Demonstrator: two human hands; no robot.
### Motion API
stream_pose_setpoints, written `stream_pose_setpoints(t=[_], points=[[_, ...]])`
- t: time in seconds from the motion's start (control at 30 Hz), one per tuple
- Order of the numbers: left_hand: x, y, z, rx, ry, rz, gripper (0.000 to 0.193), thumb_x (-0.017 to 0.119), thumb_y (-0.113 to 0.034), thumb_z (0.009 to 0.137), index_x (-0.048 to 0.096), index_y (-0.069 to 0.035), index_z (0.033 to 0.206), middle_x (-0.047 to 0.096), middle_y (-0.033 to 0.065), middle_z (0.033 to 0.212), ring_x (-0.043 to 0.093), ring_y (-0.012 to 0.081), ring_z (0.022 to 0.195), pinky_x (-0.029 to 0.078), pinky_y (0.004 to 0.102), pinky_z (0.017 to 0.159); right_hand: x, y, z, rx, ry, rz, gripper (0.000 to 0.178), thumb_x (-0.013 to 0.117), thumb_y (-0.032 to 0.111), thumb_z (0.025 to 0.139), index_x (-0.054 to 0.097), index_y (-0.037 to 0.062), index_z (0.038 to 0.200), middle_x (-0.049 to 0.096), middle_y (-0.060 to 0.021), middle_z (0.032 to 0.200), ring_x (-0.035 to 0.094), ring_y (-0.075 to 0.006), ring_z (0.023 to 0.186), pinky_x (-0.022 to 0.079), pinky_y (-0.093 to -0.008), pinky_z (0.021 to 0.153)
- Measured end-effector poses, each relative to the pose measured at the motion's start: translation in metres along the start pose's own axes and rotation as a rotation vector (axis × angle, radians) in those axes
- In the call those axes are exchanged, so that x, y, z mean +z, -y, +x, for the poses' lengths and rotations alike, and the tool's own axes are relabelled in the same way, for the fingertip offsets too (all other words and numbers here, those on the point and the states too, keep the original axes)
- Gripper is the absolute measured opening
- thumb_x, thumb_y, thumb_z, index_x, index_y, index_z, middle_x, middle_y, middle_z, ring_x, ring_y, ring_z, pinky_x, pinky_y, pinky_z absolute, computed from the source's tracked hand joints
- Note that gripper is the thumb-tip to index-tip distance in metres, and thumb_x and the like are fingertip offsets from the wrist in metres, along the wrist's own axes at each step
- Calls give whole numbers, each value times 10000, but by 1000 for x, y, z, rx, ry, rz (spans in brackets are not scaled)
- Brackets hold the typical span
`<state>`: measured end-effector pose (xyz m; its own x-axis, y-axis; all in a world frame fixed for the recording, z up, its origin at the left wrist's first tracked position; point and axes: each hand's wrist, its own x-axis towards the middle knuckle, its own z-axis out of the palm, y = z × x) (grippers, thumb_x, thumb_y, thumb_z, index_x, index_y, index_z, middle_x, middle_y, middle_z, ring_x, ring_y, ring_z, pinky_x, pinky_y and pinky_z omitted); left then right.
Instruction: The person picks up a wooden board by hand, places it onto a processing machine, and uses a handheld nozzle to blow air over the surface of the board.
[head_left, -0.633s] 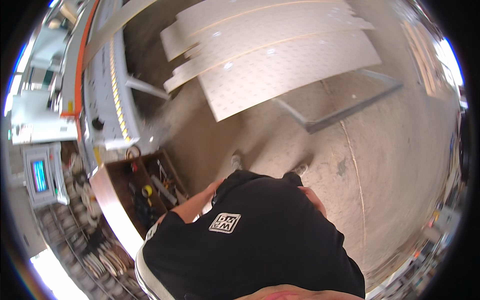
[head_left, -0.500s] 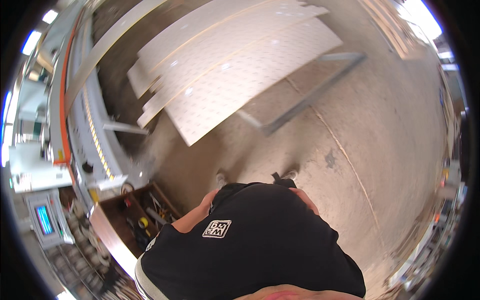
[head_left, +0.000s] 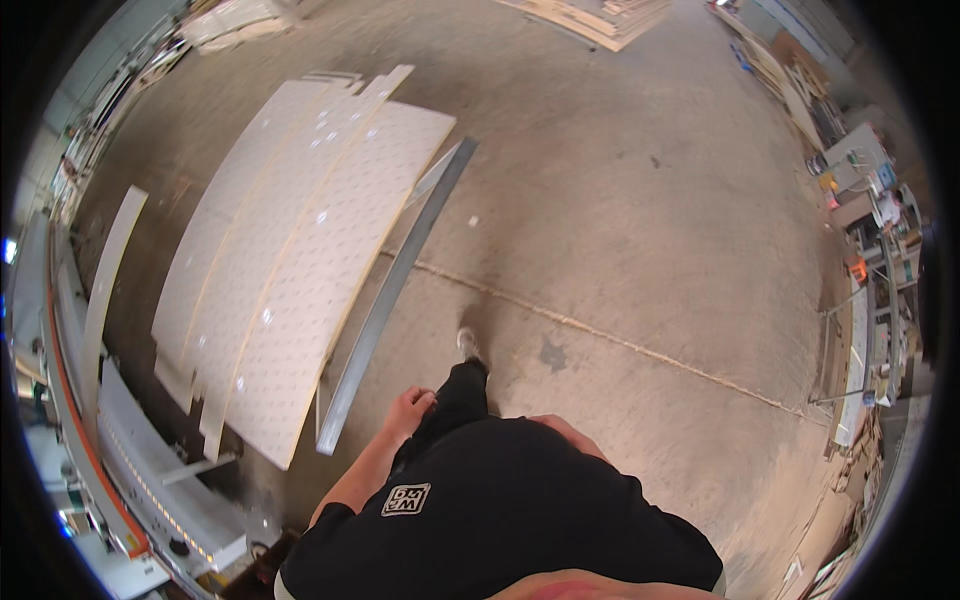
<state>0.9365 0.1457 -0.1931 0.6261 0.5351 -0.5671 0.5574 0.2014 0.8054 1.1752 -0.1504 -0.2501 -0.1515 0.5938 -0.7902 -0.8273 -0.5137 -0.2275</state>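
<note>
My left hand (head_left: pixel 408 410) hangs beside my left thigh with its fingers curled in, and I see nothing held in it. My right hand (head_left: pixel 568 434) shows only in part past the edge of my black shirt, its fingers hidden. Ahead and to the left of my left hand lie large pale patterned boards (head_left: pixel 300 250) with yellowish edges. A long grey metal bar (head_left: pixel 400 295) runs along their right side, apart from my hand. One of my shoes (head_left: pixel 467 342) shows on the floor ahead.
At the left stands a long machine with an orange rail (head_left: pixel 92 450), and a narrow pale strip (head_left: pixel 108 290) slopes over it. Wooden boards (head_left: pixel 600 22) lie at the far side. Cluttered benches and a metal rack (head_left: pixel 855 350) line the right. A seam (head_left: pixel 600 340) crosses the concrete floor.
My view has swung to the right, so the boards and machine sit farther left and the wooden drawer is mostly out of sight. My left hand now shows more fully beside my leg.
</note>
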Motion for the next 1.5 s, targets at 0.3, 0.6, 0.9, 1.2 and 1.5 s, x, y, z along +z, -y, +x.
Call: stream_pose_setpoints(t=[0.3,0.6,0.9,1.2,1.5], points=[[88,-215,267,354,330,399,318,633,-333,964,705,-88,1152,735,162,1076,696,346,1031,543,440,897,32,310,-90,-384,-394,-224,274,589,197,1005,716,-8,1135,748,-83,1053,684,-184,1010,509,-340,949],[106,-478,485,581,380,536,327,639,-354,965,690,-114,1182,742,134,1061,706,338,965,553,448,850,-72,588,30,-478,-467,-964,304,695,353,959,738,85,1094,756,-111,1032,722,-248,985,547,-363,879],[86,-495,690,151,39,388,347,630,-363,956,693,-117,1192,751,113,1109,707,306,1044,554,423,890,-102,936,134,-455,-382,-1489,357,691,396,926,737,66,1055,748,-122,911,721,-259,876,553,-387,811],[39,-560,790,-73,-317,-111,322,644,-334,954,700,-121,1190,753,114,1062,718,283,1007,550,402,892,3,1235,269,-370,-68,-1887,302,657,380,926,706,91,998,714,-83,825,675,-265,767,515,-385,707],[-117,-528,1037,-206,-426,-300,276,629,-338,947,722,-125,1098,758,94,978,724,290,919,558,396,845,154,1378,492,-273,123,-2110,292,663,373,916,714,123,1059,748,-57,877,703,-256,825,537,-401,731]])
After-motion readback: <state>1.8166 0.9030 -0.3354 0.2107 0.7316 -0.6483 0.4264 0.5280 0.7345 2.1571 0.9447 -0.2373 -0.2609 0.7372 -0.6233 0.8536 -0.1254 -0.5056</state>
